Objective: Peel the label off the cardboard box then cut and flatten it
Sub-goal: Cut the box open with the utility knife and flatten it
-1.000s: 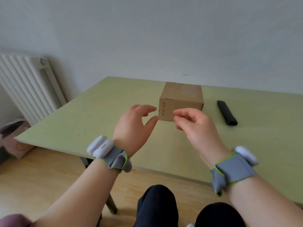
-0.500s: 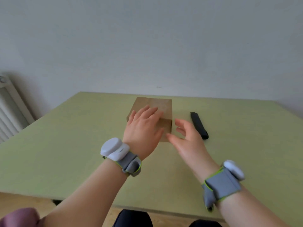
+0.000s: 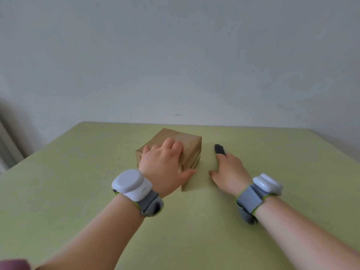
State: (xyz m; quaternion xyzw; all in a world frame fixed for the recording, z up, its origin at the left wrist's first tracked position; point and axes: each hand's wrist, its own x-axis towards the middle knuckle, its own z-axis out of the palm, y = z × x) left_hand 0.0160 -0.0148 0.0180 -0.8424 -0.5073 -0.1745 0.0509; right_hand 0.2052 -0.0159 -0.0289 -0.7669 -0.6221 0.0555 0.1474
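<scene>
Table (image 3: 78,191), pale green, wide, backed by a plain wall; landmark for all entries is the cardboard box.

Cardboard box (image 3: 191,148): brown, closed, standing on the table near its far middle, one corner turned toward the viewer.

Left hand (image 3: 163,164): laid over the box's near top, fingers bent down over the upper edge, thumb spread along the near right face. Grips the box.

Right hand (image 3: 228,170): just right of the box, apart from it, palm down on the table, fingers fairly straight, reaching over a dark tool. Whether it has closed on the tool cannot be told.

Dark tool (image 3: 219,149): slim, black, lying right of the box; far end only visible.

Wrist devices: one white unit on a grey strap per wrist, nearer the viewer than the box.

Step, judged: opening stage; box being steadied, tool being fetched. Next move calls for finding the label and lifting an edge.

Obscured: label not visible on any shown face; faint print on the box's left face unreadable; tool's type uncertain.
</scene>
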